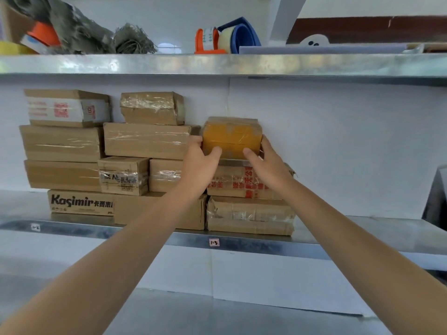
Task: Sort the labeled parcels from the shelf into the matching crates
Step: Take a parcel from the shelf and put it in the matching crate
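A small parcel wrapped in orange-yellow tape (231,136) sits on top of the right-hand stack on the metal shelf (362,228). My left hand (200,163) grips its left side, thumb on the front face. My right hand (267,163) grips its right side, thumb on the lower front edge. Under it lies a box with red printed characters (242,182), then a taped brown box (251,216). No crates are in view.
Several more brown cardboard parcels are stacked to the left, among them a Kasimir box (81,203) and one with a red and white label (67,108). The shelf edge carries a small tag (214,242). The upper shelf (217,64) holds tape dispensers and netting.
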### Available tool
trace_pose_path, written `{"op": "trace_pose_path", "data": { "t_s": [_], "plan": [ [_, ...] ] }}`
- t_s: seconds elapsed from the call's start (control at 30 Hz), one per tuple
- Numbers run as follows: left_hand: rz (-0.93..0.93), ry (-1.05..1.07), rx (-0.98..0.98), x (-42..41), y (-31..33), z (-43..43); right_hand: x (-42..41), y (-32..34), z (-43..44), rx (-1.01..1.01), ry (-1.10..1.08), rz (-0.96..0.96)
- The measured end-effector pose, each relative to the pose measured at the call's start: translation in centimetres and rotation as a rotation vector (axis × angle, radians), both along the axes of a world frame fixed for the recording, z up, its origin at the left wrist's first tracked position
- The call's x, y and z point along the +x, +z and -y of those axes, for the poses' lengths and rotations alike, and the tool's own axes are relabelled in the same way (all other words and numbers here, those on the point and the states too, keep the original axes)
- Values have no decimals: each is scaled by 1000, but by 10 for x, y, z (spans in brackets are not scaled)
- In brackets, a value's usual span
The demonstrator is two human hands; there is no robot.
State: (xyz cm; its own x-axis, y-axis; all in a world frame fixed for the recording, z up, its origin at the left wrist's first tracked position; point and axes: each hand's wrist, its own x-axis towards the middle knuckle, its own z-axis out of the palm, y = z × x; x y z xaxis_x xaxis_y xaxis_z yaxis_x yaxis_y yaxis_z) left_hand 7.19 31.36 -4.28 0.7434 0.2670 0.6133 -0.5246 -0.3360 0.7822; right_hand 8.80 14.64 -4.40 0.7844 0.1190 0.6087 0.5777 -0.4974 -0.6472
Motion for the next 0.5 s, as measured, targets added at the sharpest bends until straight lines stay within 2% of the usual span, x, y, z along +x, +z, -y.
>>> {"op": "trace_pose_path", "data": {
  "t_s": [0.13, 0.3, 0.5],
  "plan": [
    [141, 23, -188, -31, -19, -9, -30, -27, -2, 73, 97, 72],
    [38, 41, -318, -62, -58, -27, -62, -59, -16, 262, 111, 95],
    [74, 109, -382, -94, -74, -67, -74, -70, -43, 348, 187, 93]
  ]
}}
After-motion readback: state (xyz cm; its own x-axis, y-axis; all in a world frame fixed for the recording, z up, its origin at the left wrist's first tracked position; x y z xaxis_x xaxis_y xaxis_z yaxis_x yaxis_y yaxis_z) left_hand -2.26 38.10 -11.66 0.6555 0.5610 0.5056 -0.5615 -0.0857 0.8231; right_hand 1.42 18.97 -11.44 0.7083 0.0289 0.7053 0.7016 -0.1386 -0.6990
